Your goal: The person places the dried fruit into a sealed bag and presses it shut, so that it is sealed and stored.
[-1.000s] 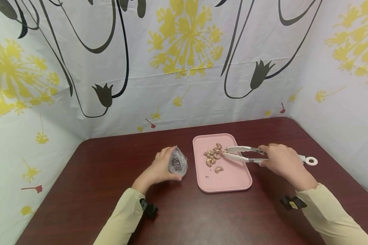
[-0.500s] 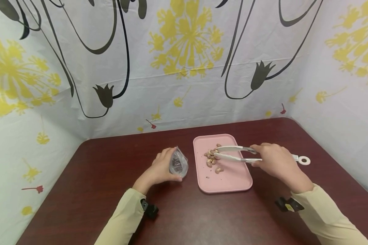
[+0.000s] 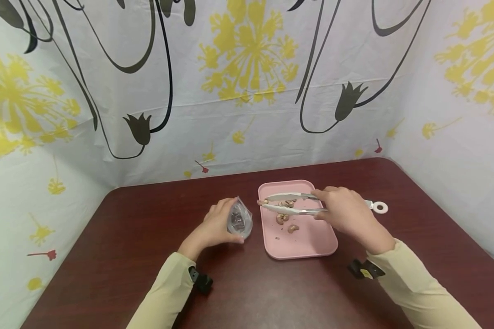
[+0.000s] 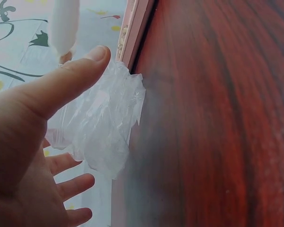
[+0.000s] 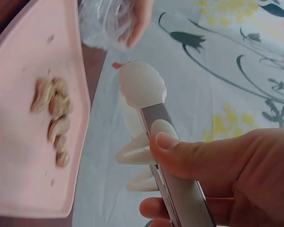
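My left hand (image 3: 214, 226) holds a clear plastic bag (image 3: 239, 220) upright on the table, left of the pink tray, with thumb and fingers around it. The bag's mouth faces up. In the left wrist view the crinkled plastic bag (image 4: 104, 123) shows between thumb and fingers. My right hand (image 3: 347, 212) grips a pair of tongs (image 3: 281, 209) with white tips, held over the tray. Between the tips is a cashew (image 3: 261, 202), at the tray's left rim and close to the bag. Several other cashews (image 5: 59, 104) lie on the tray (image 3: 313, 237).
The tray stands on a dark red-brown wooden table (image 3: 247, 288). Crumbs dot its surface around the cashews. A white cloth with yellow and grey flowers (image 3: 247, 151) hangs behind the table and along both sides.
My right hand has moved the tongs left across the tray, from the cashew pile to its left rim, carrying a cashew. The left hand and the bag stay in place.
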A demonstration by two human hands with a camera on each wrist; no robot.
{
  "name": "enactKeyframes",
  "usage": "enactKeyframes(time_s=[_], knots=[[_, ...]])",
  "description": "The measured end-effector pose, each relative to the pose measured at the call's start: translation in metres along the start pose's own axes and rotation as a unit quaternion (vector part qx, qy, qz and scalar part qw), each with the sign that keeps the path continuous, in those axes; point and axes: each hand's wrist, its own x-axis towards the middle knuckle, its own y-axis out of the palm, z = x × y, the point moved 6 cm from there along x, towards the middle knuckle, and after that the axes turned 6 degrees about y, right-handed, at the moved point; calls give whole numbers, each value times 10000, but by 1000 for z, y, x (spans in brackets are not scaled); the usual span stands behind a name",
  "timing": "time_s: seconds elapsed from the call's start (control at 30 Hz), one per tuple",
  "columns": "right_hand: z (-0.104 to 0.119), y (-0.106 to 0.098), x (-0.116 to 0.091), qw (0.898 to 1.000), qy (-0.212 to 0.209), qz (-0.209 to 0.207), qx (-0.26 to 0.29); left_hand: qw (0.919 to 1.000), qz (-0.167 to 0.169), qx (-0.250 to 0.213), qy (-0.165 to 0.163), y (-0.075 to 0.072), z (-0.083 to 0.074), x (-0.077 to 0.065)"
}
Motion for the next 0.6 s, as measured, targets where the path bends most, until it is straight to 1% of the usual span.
enactKeyframes(time_s=[0.23, 0.37, 0.5, 0.6], knots=[[27, 3, 5, 9992, -366, -73, -132, 10000, 8, 1, -30, 0, 1, 0], [39, 11, 10, 9988, -449, -8, -177, 10000, -19, 11, -29, 0, 2, 0], [49, 20, 15, 9985, -494, 104, -218, 10000, 27, 10, -49, 0, 3, 1], [55, 24, 18, 9980, -555, 95, -282, 10000, 69, 5, -70, 1, 4, 1]])
